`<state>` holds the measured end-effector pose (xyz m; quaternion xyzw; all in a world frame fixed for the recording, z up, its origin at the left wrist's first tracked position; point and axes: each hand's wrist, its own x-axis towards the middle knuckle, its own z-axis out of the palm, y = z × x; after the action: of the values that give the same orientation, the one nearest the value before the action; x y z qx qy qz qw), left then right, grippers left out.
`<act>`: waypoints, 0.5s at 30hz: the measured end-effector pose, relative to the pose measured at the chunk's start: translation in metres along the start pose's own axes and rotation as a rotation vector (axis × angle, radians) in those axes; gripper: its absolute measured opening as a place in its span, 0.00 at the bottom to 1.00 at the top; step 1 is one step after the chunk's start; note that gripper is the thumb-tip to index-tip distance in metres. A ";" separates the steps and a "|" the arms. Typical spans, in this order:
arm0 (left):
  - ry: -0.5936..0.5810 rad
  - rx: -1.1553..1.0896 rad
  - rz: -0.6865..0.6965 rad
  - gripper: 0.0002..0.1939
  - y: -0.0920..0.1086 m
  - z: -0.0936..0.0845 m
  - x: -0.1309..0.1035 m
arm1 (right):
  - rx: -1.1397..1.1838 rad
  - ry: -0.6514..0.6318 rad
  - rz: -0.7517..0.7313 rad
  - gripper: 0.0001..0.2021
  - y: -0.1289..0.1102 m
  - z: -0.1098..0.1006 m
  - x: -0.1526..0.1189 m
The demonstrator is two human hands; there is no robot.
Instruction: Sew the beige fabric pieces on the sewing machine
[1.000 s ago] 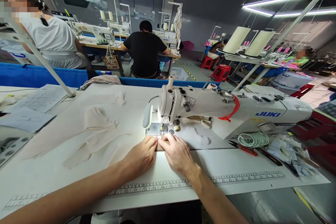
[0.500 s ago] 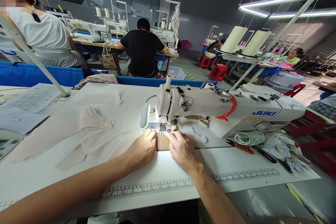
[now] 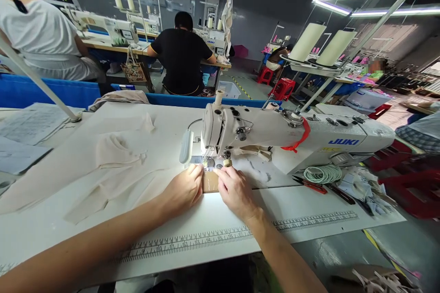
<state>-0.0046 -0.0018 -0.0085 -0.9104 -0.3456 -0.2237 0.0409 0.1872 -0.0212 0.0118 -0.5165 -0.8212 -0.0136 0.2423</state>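
Observation:
A white JUKI sewing machine stands before me, its presser foot just beyond my fingertips. My left hand is at the left of the needle area, thumb and fingers pressed together; whatever they pinch is too small or hidden to make out. To the right, my right hand has its fingers bent and bunched, with the index fingertip near the presser foot. What it holds, if anything, cannot be seen. Between both hands shows a tan patch on the machine bed. Pale beige fabric pieces lie left of my left hand.
A printed ruler runs along the table's front edge. On the right lie red-handled snips, a pale green coil and fabric scraps. Papers rest at left. Thread cones stand behind; co-workers sit beyond.
My view has shifted slightly, so the table and machine appear a little higher and further left. Both hands remain beside the presser foot with nearly the same grip.

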 end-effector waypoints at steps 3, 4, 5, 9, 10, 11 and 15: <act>-0.004 0.002 0.016 0.17 -0.002 -0.002 0.001 | 0.050 0.043 0.081 0.08 0.009 0.002 0.011; -0.012 0.007 0.022 0.17 -0.002 -0.002 0.001 | 0.064 0.047 0.114 0.08 0.013 0.003 0.016; -0.026 0.022 0.029 0.17 -0.002 -0.003 0.002 | 0.077 0.043 0.143 0.08 0.017 0.004 0.020; -0.081 0.111 0.056 0.16 -0.001 -0.006 0.004 | 0.129 0.007 0.190 0.13 0.027 0.007 0.032; -0.086 0.124 0.063 0.16 -0.001 -0.006 0.004 | 0.141 0.004 0.188 0.14 0.027 0.007 0.033; -0.089 0.134 0.070 0.16 -0.001 -0.006 0.005 | 0.148 0.006 0.187 0.15 0.027 0.008 0.033; -0.103 0.179 0.092 0.16 0.001 -0.008 0.004 | 0.176 0.017 0.188 0.16 0.025 0.008 0.029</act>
<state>-0.0042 -0.0017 0.0005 -0.9283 -0.3235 -0.1427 0.1146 0.1950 0.0173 0.0109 -0.5680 -0.7649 0.0771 0.2938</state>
